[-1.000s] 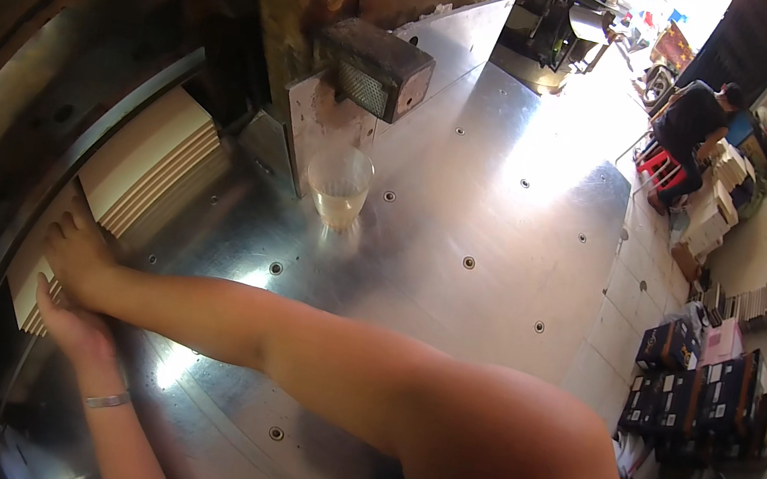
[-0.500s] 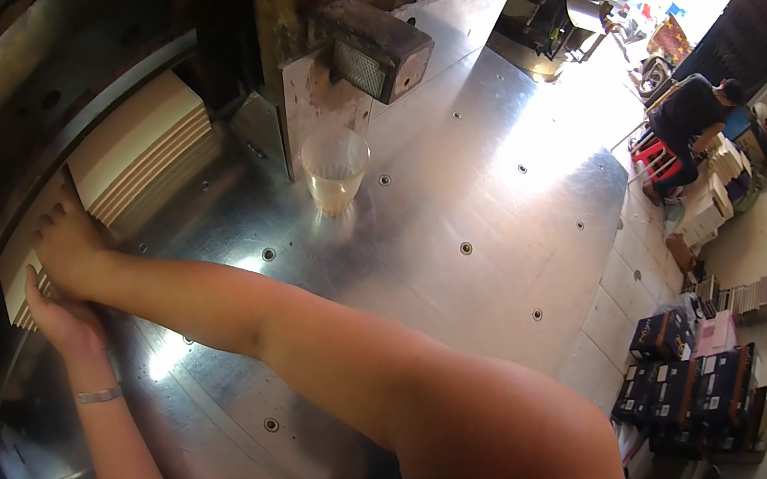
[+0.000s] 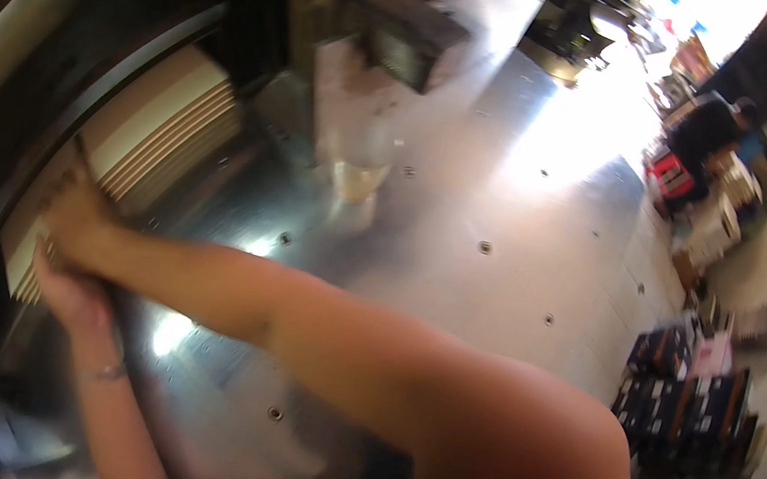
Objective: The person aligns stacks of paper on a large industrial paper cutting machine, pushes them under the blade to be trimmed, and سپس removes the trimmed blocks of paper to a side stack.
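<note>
Pale layered stock [image 3: 155, 128] lies along the left edge of the metal worktop [image 3: 419, 271]. Against its nearer part, blurred, is the right hand [image 3: 74, 218], fingers reaching over the pale surface; just below comes the left hand [image 3: 78, 292], thumb raised, a band on its wrist. Whether either has closed on the stock I cannot tell. Rightward, a clear cup [image 3: 361, 175] stands beside an upright plate [image 3: 349, 82]. Beyond the worktop's right edge are a person [image 3: 709, 132] in dark clothing and dark boxes [image 3: 691, 403].
</note>
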### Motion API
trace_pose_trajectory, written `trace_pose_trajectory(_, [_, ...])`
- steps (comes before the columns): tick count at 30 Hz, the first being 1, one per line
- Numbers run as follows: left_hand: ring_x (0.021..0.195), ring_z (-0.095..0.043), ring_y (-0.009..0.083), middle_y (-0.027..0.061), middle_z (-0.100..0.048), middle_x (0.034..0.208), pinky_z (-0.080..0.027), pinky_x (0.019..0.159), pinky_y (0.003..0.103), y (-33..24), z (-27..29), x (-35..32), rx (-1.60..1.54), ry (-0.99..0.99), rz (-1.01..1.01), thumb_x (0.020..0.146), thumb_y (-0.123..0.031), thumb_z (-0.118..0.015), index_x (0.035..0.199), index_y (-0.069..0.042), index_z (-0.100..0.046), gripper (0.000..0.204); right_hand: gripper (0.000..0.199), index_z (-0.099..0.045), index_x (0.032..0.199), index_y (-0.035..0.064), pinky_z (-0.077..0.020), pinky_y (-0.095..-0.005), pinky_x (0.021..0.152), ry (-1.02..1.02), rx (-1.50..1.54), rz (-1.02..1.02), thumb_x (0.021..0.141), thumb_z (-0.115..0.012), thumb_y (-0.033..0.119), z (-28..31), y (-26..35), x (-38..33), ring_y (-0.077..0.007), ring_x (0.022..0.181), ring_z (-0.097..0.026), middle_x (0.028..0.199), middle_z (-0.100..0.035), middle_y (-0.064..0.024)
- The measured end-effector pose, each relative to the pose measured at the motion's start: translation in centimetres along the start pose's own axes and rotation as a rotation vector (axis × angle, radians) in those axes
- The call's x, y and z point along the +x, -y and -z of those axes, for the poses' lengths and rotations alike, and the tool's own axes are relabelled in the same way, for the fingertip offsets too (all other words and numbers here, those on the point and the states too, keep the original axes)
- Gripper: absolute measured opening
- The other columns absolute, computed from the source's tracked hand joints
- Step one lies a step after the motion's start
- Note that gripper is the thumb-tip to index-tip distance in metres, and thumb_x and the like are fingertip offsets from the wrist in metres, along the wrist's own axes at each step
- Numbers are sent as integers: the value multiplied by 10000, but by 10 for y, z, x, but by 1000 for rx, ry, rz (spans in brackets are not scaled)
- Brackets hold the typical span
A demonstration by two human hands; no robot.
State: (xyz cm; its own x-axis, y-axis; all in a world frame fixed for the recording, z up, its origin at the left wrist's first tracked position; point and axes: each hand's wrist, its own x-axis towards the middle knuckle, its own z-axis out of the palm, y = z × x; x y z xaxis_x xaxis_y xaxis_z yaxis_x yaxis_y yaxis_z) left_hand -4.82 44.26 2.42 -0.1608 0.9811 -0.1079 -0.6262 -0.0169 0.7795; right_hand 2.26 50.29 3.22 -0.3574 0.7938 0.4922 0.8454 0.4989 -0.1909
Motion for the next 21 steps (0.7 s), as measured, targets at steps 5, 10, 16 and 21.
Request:
trace_pose_trajectory(5, [1282, -586, 291, 160, -650, 1350, -411, 1160, 423, 23, -8, 17, -50, -5, -89, 1058, -320, -497, 1327, 12, -613, 442, 362, -779, 1193, 137, -342, -546, 1181, 96, 34, -46, 900, -650, 307, -13, -21, 9, -286, 1238, -665, 1233, -747, -134])
trace_pose_trajectory(10, [1478, -260, 359, 276, -293, 1580, -216, 1239, 407, 29, 3, 26, 314, -111, -397, 912, -342, -662, 1531, 110, -285, 854, 369, -700, 1222, 191, -380, -594, 1076, -259, -150, 98, 862, -680, 273, -15, -34, 8, -254, 1157, -678, 1211, -719, -75])
trace_pose_trajectory(16, [1605, -71, 371, 277, -1, 1715, -167, 1283, 398, 15, -20, -13, 431, -282, -334, 887, -412, -697, 1620, 124, -70, 1104, 378, -693, 1217, 208, -373, -584, 1085, -166, -84, 117, 858, -736, 315, -11, -26, 0, -276, 1164, -666, 1227, -705, -43])
trace_pose_trajectory(21, [1578, -150, 379, 267, 3, 1697, -260, 1256, 400, 14, -23, -18, 315, -239, -347, 886, -390, -711, 1625, 105, -28, 1121, 371, -695, 1216, 202, -357, -570, 1108, -133, -98, 85, 857, -739, 287, -3, -22, -3, -272, 1161, -663, 1235, -700, -45])
